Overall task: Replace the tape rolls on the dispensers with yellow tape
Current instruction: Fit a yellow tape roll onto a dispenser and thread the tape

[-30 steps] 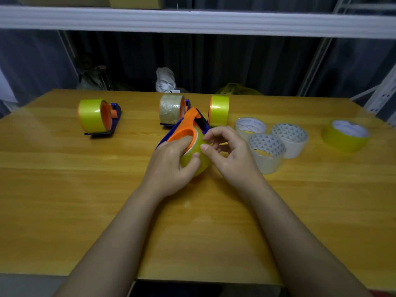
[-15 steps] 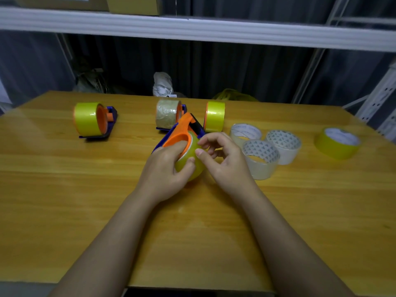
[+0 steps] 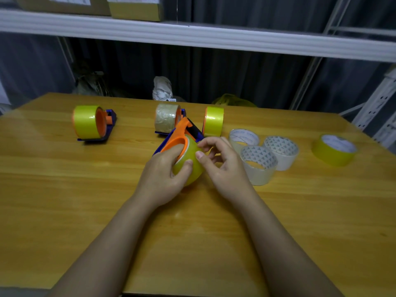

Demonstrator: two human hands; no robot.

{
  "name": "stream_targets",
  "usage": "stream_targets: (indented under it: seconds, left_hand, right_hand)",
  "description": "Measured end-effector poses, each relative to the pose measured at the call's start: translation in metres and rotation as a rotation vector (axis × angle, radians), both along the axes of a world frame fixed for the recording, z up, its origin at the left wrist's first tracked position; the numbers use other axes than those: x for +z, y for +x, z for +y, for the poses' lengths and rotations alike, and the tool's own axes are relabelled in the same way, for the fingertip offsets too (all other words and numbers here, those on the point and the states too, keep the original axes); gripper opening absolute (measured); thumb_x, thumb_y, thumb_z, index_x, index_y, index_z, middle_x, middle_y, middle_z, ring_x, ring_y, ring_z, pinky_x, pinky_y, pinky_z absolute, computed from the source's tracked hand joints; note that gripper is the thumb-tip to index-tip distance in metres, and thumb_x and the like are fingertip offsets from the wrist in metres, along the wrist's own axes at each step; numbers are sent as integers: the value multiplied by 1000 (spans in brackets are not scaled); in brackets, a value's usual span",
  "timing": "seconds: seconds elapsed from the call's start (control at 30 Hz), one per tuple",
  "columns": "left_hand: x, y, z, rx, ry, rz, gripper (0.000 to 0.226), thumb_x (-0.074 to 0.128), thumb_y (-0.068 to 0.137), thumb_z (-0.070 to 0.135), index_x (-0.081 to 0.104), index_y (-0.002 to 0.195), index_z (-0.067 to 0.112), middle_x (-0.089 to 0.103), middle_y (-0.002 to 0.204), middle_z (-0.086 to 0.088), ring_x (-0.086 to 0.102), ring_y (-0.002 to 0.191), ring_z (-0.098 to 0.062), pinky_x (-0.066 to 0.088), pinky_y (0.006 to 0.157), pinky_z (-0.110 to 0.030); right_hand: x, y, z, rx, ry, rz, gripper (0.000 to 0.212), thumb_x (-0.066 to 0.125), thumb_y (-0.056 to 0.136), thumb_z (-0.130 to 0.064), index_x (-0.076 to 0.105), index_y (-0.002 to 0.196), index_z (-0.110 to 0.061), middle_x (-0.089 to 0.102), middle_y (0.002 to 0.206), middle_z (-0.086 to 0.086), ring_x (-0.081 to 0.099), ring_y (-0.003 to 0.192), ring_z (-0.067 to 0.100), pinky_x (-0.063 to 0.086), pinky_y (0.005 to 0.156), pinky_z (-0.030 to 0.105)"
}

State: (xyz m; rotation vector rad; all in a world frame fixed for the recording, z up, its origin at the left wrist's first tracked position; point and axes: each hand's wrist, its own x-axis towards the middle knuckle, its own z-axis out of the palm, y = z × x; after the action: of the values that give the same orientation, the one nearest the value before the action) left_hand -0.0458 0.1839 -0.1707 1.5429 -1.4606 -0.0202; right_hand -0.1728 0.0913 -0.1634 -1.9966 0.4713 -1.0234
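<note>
An orange and blue dispenser [image 3: 179, 136] lies at the table's middle with a yellow tape roll [image 3: 189, 162] on it. My left hand [image 3: 165, 174] grips that roll and dispenser from the left. My right hand [image 3: 222, 166] rests against the roll's right side, thumb and fingers pinched at its surface. At the far left a dispenser [image 3: 91, 123] carries yellow tape. Behind the held one, a dispenser [image 3: 168, 120] carries clear brownish tape, and another yellow-loaded one [image 3: 213, 121] stands to its right.
Three clear or white-cored tape rolls [image 3: 260, 166] lie right of my hands, and a loose yellow roll [image 3: 333, 150] lies at the far right. A white shelf beam [image 3: 192, 36] with boxes runs overhead. The wooden table [image 3: 64, 200] ends close to me.
The view has tilted slightly, so everything sits lower in frame. My right fingers have shifted a little on the yellow roll; my left hand keeps its grip.
</note>
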Motion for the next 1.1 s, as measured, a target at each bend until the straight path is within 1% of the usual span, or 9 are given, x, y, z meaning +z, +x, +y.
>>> stream_targets:
  seconds: [0.1,0.23,0.5,0.77,0.83,0.9,0.97,1.03,1.1]
  left_hand:
    - [0,1,-1,24,-20,102,39,44,87,42,59,92,7,59,75,-13,55,66,-32,44,59,-53]
    - [3,-3,0,10,-23,163,37,45,87,42,60,93,9,61,76,-12,56,68,-30,45,61,-53]
    - [5,-7,2,-59,4,175,43,46,85,44,61,98,7,62,79,-12,60,70,-26,47,61,-52]
    - [6,-5,0,-29,-35,213,39,46,88,41,61,95,7,61,77,-12,57,68,-27,46,60,-52]
    - [8,-6,0,-44,-40,264,37,47,89,37,61,98,5,63,81,-14,59,71,-25,49,62,-45]
    - [11,-9,1,-88,-48,348,25,49,90,26,62,101,8,65,86,-10,60,73,-14,50,64,-30]
    - [14,-11,3,-130,-56,423,20,47,90,18,62,102,14,66,87,-6,60,76,-10,48,66,-23]
    - [16,-14,4,-168,-72,486,21,47,89,16,62,103,19,66,87,-6,60,78,-16,48,68,-26]
    - [17,-15,5,-200,-93,540,23,46,89,15,62,104,19,68,87,3,60,80,-11,47,70,-23]
  right_hand:
    - [1,-1,1,5,-68,-4,10,62,88,-16,60,98,-21,54,99,-1,50,79,8,42,72,13]
    - [2,0,3,-29,-74,-23,10,60,90,-10,61,95,-19,54,98,-3,50,79,5,42,71,12]
    - [1,0,-2,-123,13,9,11,53,96,-12,58,95,-21,53,99,-4,49,81,6,40,65,10]
    - [4,-1,2,-82,-45,-25,14,58,92,-7,57,89,-21,53,97,-3,48,79,3,42,67,11]
    - [6,0,2,-57,60,-75,14,60,90,-10,59,85,-23,56,97,0,51,81,3,46,71,16]
    - [6,3,1,-34,264,-102,3,60,88,-25,60,90,-25,59,99,0,58,88,18,52,80,34]
    - [5,4,-1,-25,413,-44,24,58,86,-42,57,103,-26,61,104,0,63,95,28,53,85,46]
    - [5,6,2,47,510,10,38,55,90,-50,51,118,-24,62,110,5,65,96,24,53,85,47]
    - [6,7,5,128,573,17,55,50,84,-56,47,127,-23,63,111,5,66,97,21,55,86,49]
